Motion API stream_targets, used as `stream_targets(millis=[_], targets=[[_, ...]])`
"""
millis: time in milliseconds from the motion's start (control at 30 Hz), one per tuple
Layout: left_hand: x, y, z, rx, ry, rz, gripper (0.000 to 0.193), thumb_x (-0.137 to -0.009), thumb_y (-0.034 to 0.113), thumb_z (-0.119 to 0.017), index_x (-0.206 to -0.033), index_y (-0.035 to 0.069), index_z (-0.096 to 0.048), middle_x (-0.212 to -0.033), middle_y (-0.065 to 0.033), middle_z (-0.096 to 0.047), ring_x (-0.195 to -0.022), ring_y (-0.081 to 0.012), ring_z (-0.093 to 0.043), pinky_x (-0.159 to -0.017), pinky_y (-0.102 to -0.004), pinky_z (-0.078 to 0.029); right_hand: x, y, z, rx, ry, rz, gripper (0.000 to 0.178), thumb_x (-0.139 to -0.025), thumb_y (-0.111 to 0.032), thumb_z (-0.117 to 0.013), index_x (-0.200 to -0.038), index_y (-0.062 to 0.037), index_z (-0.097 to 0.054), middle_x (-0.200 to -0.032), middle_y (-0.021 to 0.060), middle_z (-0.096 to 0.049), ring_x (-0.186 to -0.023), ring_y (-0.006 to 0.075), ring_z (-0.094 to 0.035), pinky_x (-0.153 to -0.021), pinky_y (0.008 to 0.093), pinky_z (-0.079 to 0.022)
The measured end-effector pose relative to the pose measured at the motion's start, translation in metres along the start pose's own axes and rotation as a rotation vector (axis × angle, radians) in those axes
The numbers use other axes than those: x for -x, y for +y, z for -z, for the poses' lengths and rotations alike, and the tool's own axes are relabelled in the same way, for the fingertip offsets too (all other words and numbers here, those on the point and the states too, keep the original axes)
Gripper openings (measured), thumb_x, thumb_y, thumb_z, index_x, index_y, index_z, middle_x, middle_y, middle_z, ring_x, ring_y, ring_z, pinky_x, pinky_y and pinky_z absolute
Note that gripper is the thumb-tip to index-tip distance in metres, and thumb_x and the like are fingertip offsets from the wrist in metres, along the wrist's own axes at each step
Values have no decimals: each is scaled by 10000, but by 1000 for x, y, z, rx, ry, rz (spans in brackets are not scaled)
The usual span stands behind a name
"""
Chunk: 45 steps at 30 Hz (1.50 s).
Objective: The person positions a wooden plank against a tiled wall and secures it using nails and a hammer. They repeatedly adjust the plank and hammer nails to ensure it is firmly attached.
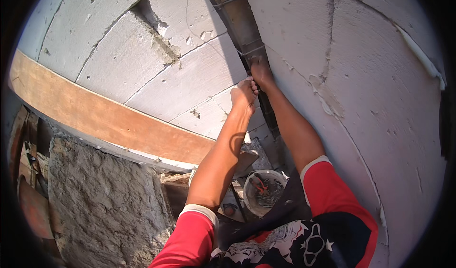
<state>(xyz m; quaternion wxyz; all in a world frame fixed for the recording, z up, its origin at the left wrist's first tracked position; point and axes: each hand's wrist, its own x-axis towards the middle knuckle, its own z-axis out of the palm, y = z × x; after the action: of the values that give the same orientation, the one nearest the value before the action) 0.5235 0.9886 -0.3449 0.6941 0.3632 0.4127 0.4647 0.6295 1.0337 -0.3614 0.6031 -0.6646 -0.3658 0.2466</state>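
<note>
The left hand [243,93] bends its fingers at a gap between the left wall [194,80] and right wall [375,82]; just beside it, the right hand [261,72] is inside. Whether either grasps anything, I cannot tell. Rebar [230,2] shows above both hands. Well below sits a bucket [248,199] with pliers [260,187].
</note>
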Motion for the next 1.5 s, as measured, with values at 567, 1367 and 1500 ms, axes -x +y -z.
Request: stream_targets(millis=[567, 1367, 1500], targets=[[-3, 9, -16, 31, 110, 75, 166, -1003, 138, -565, -1101, 44, -661, -848, -15, -623, -650, -95, -569, -536, -208, -475, -8, 4, -9, -204, -98, -86, 369, -1006, -289, -420, -1139, -8, -620, -827, 167, -688, -624, 227, -648, -579, 378, -504], [6, 5, -1, -409, -5, -238, 151, -981, 126, -579, -959, -8, -645, -710, -12, -574, -584, -106, -495, -527, -267, -398, 26, 23, -13, -491, -38, 11, 361, -990, -117, -451, -1296, -14, -613, -1016, 116, -672, -884, 180, -630, -798, 308, -510], [27, 8, -8, -423, -64, -153, 140, -984, 139, -574, -965, 16, -639, -710, 8, -547, -574, -83, -463, -515, -246, -373, -3, 35, -5, -324, -92, 37, 343, -990, -184, -458, -1235, -66, -668, -1197, 140, -697, -1022, 267, -679, -901, 356, -509]])
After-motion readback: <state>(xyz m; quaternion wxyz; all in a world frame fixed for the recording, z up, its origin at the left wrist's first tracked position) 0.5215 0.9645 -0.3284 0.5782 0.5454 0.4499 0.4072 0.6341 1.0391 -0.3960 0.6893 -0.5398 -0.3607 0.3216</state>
